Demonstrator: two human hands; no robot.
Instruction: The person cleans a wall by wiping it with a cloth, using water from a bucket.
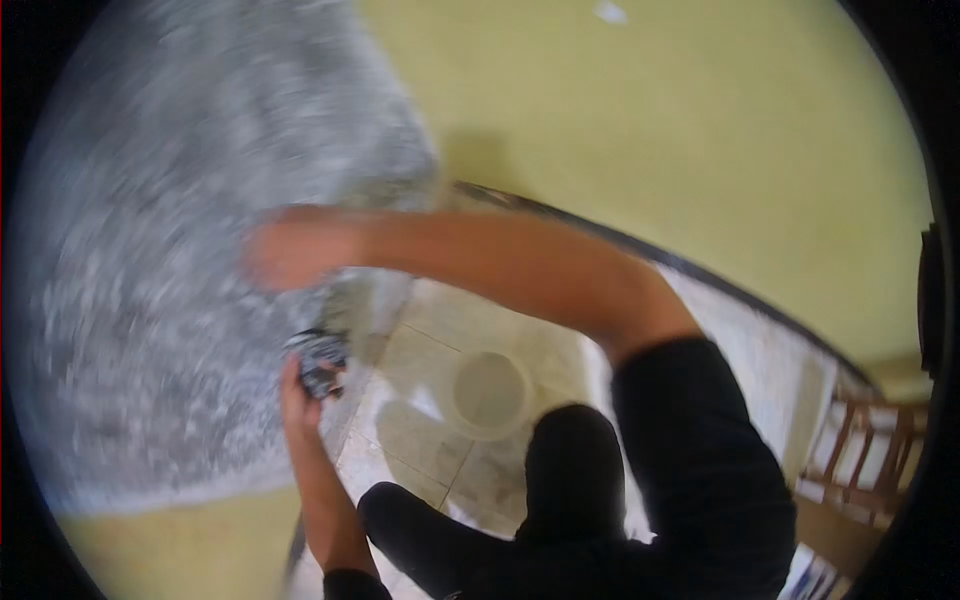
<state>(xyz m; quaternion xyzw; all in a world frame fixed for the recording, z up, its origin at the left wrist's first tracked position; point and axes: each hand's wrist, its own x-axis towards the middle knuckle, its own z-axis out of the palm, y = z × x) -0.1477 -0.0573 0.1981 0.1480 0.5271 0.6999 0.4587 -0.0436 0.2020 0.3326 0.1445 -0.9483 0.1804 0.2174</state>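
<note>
In my left hand (300, 400) is a small dark, roundish thing smeared with grey (318, 352), its kind unclear; my fingers are wrapped around its lower side. It is held close in front of the rough grey patch of wall (150, 250). My right arm reaches across to the left, and my right hand (295, 248) is blurred by motion over that same grey surface, above my left hand. Its fingers are smeared, and anything in them is hidden.
A pale round bucket (490, 392) stands on the tiled floor (425, 345) in front of my knees. Yellow painted wall (680, 130) borders the grey patch, with a dark strip (620, 238) along its foot. Brown wooden furniture (870, 455) is at the right.
</note>
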